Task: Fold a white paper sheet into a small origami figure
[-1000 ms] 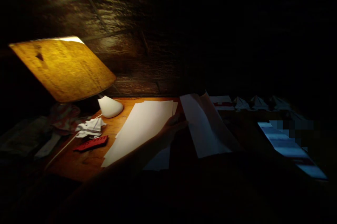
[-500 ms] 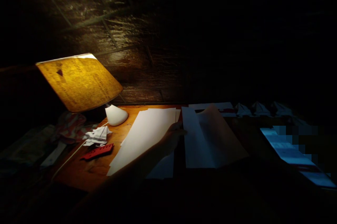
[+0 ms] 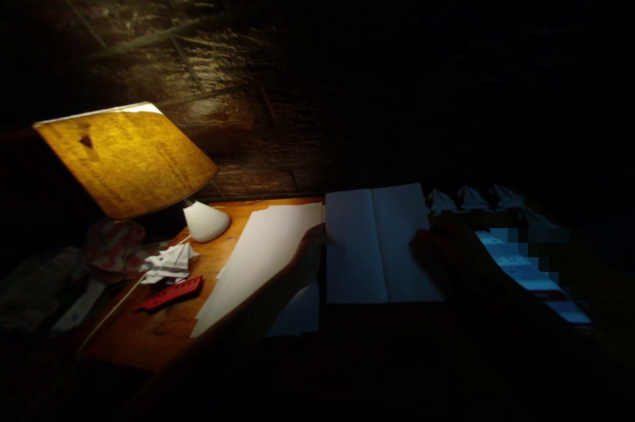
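A white sheet of paper (image 3: 377,247) with a crease down its middle lies spread flat on the dark table. My left hand (image 3: 310,253) rests at the sheet's left edge and my right hand (image 3: 436,243) at its right edge. Both hands are dark silhouettes, and their fingers cannot be made out. More white sheets (image 3: 258,260) lie on the orange tabletop (image 3: 149,333) just left of my left hand.
A lit lamp with a yellow shade (image 3: 124,157) and white base (image 3: 206,220) stands at the left. Crumpled paper (image 3: 169,260) and a red strip (image 3: 171,293) lie near it. Small folded paper shapes (image 3: 469,197) line the back. A glowing screen (image 3: 530,276) sits right.
The sheet was held up half folded in my left hand; it has been opened and laid flat. My right hand has come into view at its right edge.
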Demonstrator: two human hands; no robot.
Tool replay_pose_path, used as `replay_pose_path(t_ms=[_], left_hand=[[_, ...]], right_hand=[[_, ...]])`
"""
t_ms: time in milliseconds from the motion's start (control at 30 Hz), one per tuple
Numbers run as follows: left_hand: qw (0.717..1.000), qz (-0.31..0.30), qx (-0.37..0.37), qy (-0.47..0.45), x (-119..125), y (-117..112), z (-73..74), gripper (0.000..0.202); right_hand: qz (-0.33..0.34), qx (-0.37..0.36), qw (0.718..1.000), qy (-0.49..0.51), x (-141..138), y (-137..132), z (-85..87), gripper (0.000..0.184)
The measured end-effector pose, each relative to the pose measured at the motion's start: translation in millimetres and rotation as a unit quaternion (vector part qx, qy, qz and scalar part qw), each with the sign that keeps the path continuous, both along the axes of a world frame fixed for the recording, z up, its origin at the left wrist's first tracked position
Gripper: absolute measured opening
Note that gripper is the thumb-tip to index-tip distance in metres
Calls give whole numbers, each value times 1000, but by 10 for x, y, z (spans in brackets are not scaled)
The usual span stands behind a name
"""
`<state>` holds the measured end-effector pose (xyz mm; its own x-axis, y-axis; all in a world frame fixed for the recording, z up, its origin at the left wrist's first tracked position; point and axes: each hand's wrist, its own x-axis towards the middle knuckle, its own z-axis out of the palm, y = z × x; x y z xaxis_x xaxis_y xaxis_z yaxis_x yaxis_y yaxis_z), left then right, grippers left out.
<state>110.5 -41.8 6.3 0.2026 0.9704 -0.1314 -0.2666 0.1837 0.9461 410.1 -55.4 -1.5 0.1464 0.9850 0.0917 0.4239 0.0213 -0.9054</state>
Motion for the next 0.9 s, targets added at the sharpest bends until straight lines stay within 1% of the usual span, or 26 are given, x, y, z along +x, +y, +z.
replay_pose_path(t_ms=[100, 200, 467, 533, 633, 700, 800, 867, 900], left_hand=[[1000, 26, 5, 8, -15, 17, -8, 28], [999, 31, 10, 15, -27, 13, -16, 24], [1000, 15, 23, 5, -50, 11, -24, 23], [1000, -1, 22, 0, -53, -21, -12, 27], [999, -43, 14, -9, -43, -87, 1, 37], [997, -74, 8, -16, -25, -119, -5, 43], [994, -106, 5, -32, 3, -122, -29, 55], [989, -139, 31, -27, 14, -105, -42, 62], [986, -159, 52, -17, 17, -97, -48, 62]], right_hand=[[-17, 7, 1000, 20, 11, 8, -3, 27], [-35, 13, 999, 32, -22, -28, 30, 24], [9, 4, 998, 58, -78, -91, 151, 17], [34, -2, 996, 79, -101, -114, 175, 19], [86, -20, 991, 97, -128, -161, 222, 25], [108, -18, 992, 70, -135, -193, 256, 26], [121, -6, 992, 38, -144, -236, 285, 24], [130, -16, 990, 55, -160, -259, 278, 23], [137, -21, 988, 72, -170, -268, 269, 24]])
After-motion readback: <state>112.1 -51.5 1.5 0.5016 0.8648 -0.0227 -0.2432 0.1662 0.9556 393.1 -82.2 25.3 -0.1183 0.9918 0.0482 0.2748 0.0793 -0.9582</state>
